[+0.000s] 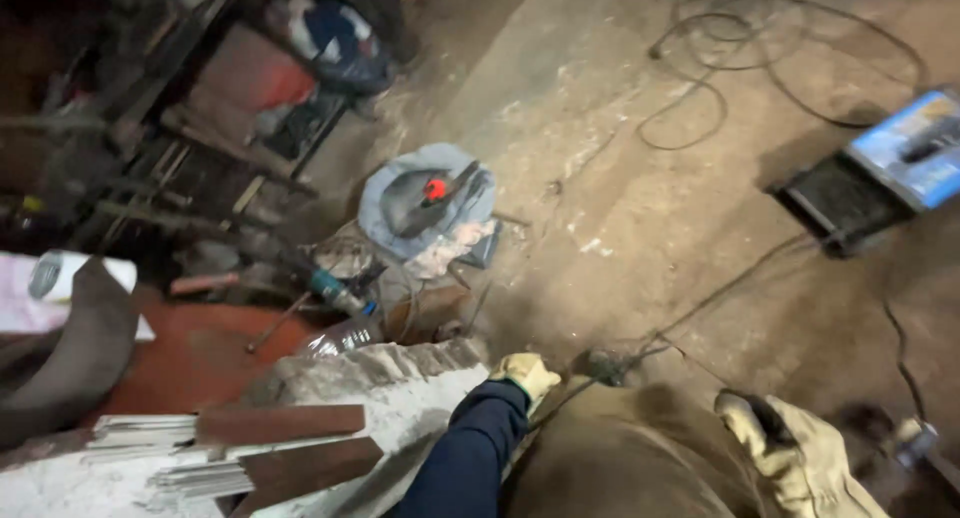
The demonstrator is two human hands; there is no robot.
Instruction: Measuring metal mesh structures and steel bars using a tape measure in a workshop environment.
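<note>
Thin dark cable [640, 350] is the thing in hand: it runs from the left hand [527, 375] up and right across the dusty concrete floor [600, 158], long axis roughly diagonal, toward the black-and-blue welding box [880, 173] at the right edge. Left hand, in a pale leather glove with a dark blue sleeve, sits at the cable's near end beside a small dark lump [603, 366] on the floor; fingers look curled on the cable, but the grip itself is too blurred to confirm. Right hand [780, 448], same kind of glove, is well apart to the right, low in frame, seemingly closed around a dark handle-like object [765, 414]; what it is can't be made out. Left hand is clearly nearer the cable.

Outward: brown trouser leg [620, 458] between the hands; white rubble block [400, 378] with flat rusty bars [285, 423] to the left; farther up, a grey bucket [425, 203] holding a tool with a red button; loose coiled wires [740, 48] top right; cluttered metal rack [180, 128] top left, dark and unreadable. Right hand is partly cut off by the bottom edge
</note>
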